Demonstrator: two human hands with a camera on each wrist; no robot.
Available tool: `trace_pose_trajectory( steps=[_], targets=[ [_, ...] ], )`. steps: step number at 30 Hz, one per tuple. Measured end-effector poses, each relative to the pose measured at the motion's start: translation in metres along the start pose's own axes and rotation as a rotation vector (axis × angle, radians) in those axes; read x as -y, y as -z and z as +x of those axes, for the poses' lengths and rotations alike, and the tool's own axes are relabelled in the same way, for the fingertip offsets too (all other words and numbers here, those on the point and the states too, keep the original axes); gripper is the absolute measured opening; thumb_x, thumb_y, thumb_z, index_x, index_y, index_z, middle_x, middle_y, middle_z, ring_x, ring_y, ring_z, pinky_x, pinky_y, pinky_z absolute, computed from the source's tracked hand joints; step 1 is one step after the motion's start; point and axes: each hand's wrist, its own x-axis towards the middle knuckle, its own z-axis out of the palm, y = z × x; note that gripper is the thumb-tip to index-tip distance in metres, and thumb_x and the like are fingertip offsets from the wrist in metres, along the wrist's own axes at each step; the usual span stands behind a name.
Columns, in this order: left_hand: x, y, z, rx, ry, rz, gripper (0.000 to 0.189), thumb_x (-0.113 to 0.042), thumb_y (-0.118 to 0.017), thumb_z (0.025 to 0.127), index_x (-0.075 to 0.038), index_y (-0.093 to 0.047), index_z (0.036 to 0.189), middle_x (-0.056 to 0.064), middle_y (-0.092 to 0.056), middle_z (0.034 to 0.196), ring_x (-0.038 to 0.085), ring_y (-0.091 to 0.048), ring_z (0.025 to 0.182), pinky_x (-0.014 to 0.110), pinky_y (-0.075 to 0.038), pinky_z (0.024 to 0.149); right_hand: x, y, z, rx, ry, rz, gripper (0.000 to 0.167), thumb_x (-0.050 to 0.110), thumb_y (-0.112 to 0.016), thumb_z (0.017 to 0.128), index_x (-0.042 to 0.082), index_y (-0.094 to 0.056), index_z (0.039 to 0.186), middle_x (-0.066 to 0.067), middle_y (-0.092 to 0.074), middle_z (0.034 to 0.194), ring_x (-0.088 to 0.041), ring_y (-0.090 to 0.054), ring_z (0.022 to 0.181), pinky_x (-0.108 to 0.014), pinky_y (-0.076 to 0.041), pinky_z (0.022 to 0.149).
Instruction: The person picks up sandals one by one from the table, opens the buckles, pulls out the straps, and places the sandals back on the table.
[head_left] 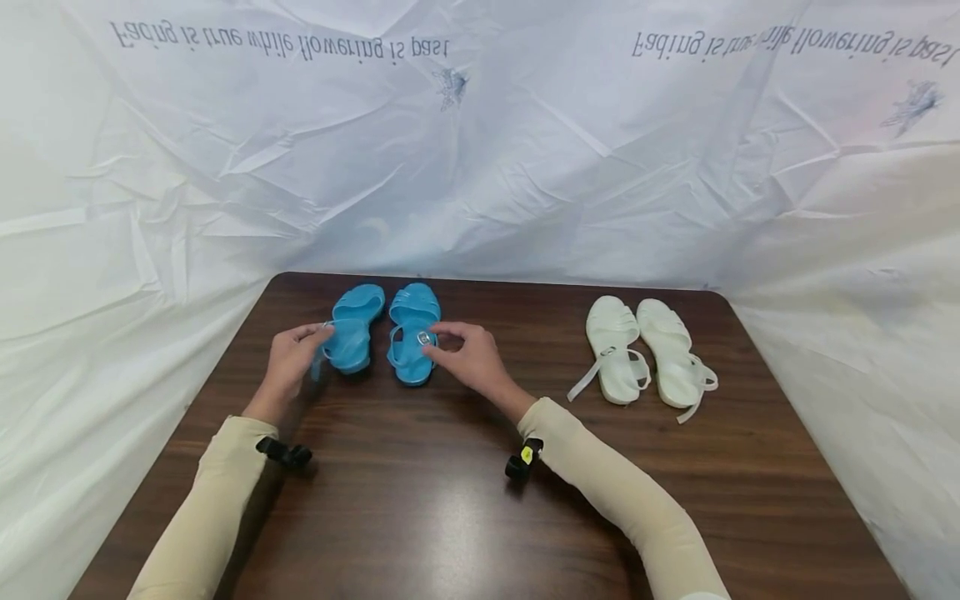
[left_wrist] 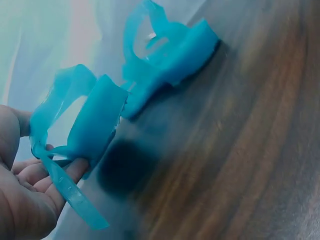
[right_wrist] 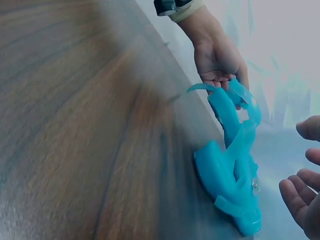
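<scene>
Blue sandals [head_left: 411, 357] point lengthwise away, toes farthest; the left hand [head_left: 288, 358] pinches one's ankle strap [left_wrist: 50, 106]; the right hand [head_left: 474, 354] hovers, fingers [right_wrist: 294, 197] parted.

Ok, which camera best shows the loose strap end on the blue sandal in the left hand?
The left wrist view: the loose strap end hangs close up, unobstructed, in front of the left hand. The head view shows it small, beside that hand; the right wrist view shows it from farther off, as a thin curve.
</scene>
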Motion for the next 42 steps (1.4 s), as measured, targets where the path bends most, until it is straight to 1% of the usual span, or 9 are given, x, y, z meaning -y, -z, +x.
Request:
trace_pose_trajectory(
  steps=[4, 8, 13, 18, 21, 25, 29, 35, 42],
  targets=[
    [-0.015, 0.002, -0.009, -0.025, -0.011, -0.007, 0.067, -0.049, -0.060, 0.101, 0.004, -0.057, 0.141, 0.021, -0.058, 0.139, 0.021, -0.057, 0.117, 0.037, -0.049, 0.101, 0.008, 0.003, -0.003, 0.022, 0.018, 0.006, 0.044, 0.036, -0.076, 0.094, 0.008, -0.072, 0.127, -0.014, -0.071, 0.125, -0.026, -0.069, 0.107, -0.035, -0.059, 0.085],
    [-0.032, -0.002, -0.020, -0.068, -0.060, -0.045, 0.062, -0.047, -0.064, 0.099, 0.003, -0.062, 0.135, 0.017, -0.064, 0.127, 0.012, -0.061, 0.100, 0.025, -0.052, 0.085, 0.017, 0.004, -0.003, 0.021, 0.043, 0.006, 0.042, 0.040, -0.074, 0.095, 0.013, -0.073, 0.126, -0.010, -0.072, 0.122, -0.021, -0.069, 0.106, -0.034, -0.059, 0.085],
    [-0.057, -0.018, -0.036, -0.086, -0.118, -0.116, 0.056, -0.044, -0.067, 0.099, 0.003, -0.066, 0.130, 0.009, -0.067, 0.116, 0.010, -0.062, 0.095, 0.018, -0.051, 0.077, 0.031, 0.008, -0.002, 0.032, 0.045, 0.035, 0.046, 0.045, -0.069, 0.097, 0.017, -0.068, 0.134, -0.001, -0.071, 0.127, -0.014, -0.069, 0.108, -0.033, -0.059, 0.086],
    [-0.073, -0.037, -0.050, -0.048, -0.146, -0.138, 0.054, -0.042, -0.069, 0.098, 0.003, -0.068, 0.128, 0.001, -0.071, 0.100, 0.012, -0.063, 0.093, 0.022, -0.052, 0.078, 0.042, 0.013, -0.003, 0.087, -0.009, 0.151, 0.055, 0.045, -0.065, 0.100, 0.017, -0.057, 0.147, -0.009, -0.062, 0.141, -0.019, -0.067, 0.119, -0.042, -0.057, 0.094],
    [-0.075, -0.047, -0.057, -0.015, -0.155, -0.142, 0.052, -0.041, -0.070, 0.097, 0.003, -0.069, 0.126, -0.006, -0.072, 0.088, 0.010, -0.065, 0.088, 0.023, -0.053, 0.075, 0.045, 0.014, -0.005, 0.129, -0.046, 0.225, 0.059, 0.043, -0.063, 0.102, 0.014, -0.050, 0.152, -0.013, -0.060, 0.144, -0.022, -0.066, 0.120, -0.049, -0.056, 0.096],
    [-0.075, -0.059, -0.067, 0.038, -0.166, -0.167, 0.049, -0.038, -0.071, 0.098, 0.003, -0.068, 0.125, -0.006, -0.075, 0.091, 0.006, -0.068, 0.081, 0.022, -0.055, 0.071, 0.044, 0.017, -0.011, 0.138, -0.073, 0.244, 0.057, 0.040, -0.063, 0.102, 0.013, -0.051, 0.151, -0.008, -0.060, 0.143, -0.021, -0.069, 0.114, -0.043, -0.058, 0.092],
    [-0.076, -0.069, -0.078, 0.070, -0.183, -0.191, 0.046, -0.035, -0.071, 0.098, 0.002, -0.068, 0.125, 0.006, -0.077, 0.100, 0.006, -0.069, 0.076, 0.022, -0.055, 0.066, 0.042, 0.023, -0.021, 0.110, -0.081, 0.226, 0.051, 0.038, -0.067, 0.100, 0.013, -0.059, 0.145, -0.007, -0.064, 0.138, -0.019, -0.071, 0.109, -0.034, -0.060, 0.087],
    [-0.077, -0.083, -0.095, 0.119, -0.211, -0.187, 0.043, -0.030, -0.072, 0.098, 0.002, -0.068, 0.127, 0.018, -0.073, 0.117, 0.005, -0.068, 0.087, 0.021, -0.056, 0.073, 0.039, 0.035, -0.041, 0.074, -0.107, 0.181, 0.047, 0.037, -0.074, 0.096, 0.016, -0.065, 0.138, -0.004, -0.068, 0.131, -0.020, -0.069, 0.111, -0.038, -0.059, 0.089],
    [-0.072, -0.101, -0.115, 0.189, -0.241, -0.151, 0.037, -0.026, -0.073, 0.097, -0.002, -0.070, 0.125, 0.017, -0.075, 0.104, 0.011, -0.062, 0.075, 0.022, -0.048, 0.062, 0.030, 0.048, -0.068, 0.073, -0.164, 0.193, 0.049, 0.032, -0.077, 0.093, 0.013, -0.066, 0.137, -0.006, -0.068, 0.133, -0.023, -0.069, 0.114, -0.038, -0.058, 0.091]
  ],
)
